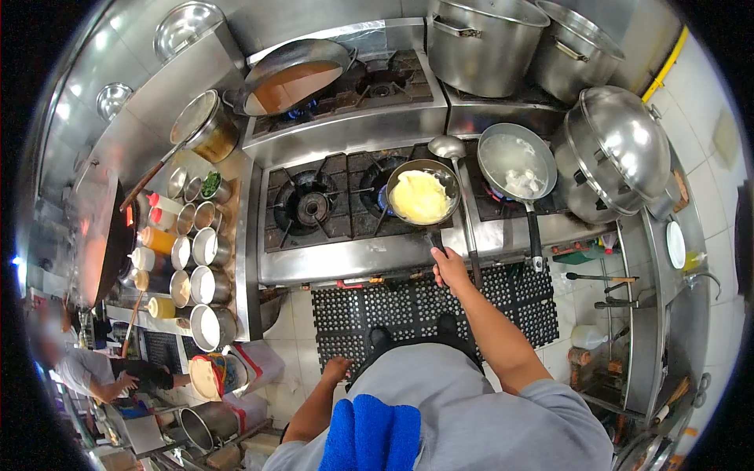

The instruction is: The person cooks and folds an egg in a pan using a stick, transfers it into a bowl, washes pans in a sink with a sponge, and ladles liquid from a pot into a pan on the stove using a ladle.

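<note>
Near the centre of the frame, a small frying pan (452, 174) sits over a burner with a blue flame, holding soft yellow food (422, 198) that covers most of its base. The right hand (449, 269) is closed around the pan's handle, just below the pan. The left hand (338, 369), at lower centre beside the body, has its fingers curled in; whether it holds anything cannot be told.

A ladle (448, 147) lies just right of the pan, its long handle running down past the right hand. Further right, a larger pan (518, 161) holds cloudy liquid with white pieces, next to a domed metal vessel (626, 145). At upper right stand 2 big pots (485, 51). At upper left, a wok (301, 78) of brown liquid is over a flame. Metal containers (206, 247) and squeeze bottles (157, 240) fill the left side; at lower left is 1 other person (94, 369).
</note>
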Tool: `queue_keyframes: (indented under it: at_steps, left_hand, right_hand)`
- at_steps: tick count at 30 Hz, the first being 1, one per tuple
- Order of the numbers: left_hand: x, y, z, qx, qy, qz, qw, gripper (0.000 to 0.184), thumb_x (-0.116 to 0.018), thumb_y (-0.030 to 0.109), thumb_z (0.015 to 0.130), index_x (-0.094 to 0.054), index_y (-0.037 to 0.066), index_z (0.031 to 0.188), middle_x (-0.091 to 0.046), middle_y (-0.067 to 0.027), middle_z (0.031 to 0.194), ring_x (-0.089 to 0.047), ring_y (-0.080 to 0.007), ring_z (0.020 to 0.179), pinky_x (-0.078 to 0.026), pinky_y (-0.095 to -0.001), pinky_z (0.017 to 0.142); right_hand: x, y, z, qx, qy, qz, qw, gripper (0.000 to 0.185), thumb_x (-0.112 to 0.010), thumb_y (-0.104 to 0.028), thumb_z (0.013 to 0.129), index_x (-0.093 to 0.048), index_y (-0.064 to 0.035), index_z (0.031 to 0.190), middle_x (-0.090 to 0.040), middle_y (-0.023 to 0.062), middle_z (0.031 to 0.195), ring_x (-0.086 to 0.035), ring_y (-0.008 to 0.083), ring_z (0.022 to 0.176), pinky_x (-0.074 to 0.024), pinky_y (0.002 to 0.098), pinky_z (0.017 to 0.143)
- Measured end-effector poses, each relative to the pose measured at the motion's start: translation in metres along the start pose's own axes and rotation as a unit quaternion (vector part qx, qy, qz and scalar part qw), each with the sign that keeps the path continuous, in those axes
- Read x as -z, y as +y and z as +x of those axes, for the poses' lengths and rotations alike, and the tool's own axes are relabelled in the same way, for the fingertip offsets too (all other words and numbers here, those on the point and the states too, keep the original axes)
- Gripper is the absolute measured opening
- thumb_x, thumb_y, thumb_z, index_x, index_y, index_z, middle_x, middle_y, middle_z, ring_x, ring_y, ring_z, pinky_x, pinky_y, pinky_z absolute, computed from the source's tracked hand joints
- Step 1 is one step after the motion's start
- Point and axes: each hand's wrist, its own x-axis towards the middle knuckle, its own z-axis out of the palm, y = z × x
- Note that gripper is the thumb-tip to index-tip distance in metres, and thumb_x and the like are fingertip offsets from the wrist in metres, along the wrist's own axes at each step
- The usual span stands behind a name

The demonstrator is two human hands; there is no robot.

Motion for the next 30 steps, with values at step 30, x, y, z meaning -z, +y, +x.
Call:
queue_keyframes:
  at_steps: [30]
  left_hand:
    - [0.043, 0.052, -0.061, 0.28, 0.064, -0.257, 0.923, 0.03, -0.056, 0.027, 0.081, -0.061, 0.001, 0.095, -0.066, -0.0082, 0.084, -0.064, -0.016, 0.065, -0.048, -0.0275, 0.051]
  right_hand:
    - [-0.041, 0.013, 0.057, -0.002, -0.108, 0.012, 0.994, 0.03, -0.053, -0.034, 0.089, -0.047, -0.0047, 0.094, -0.049, 0.0028, 0.059, -0.047, 0.0115, 0.044, -0.0394, 0.0273, 0.04]
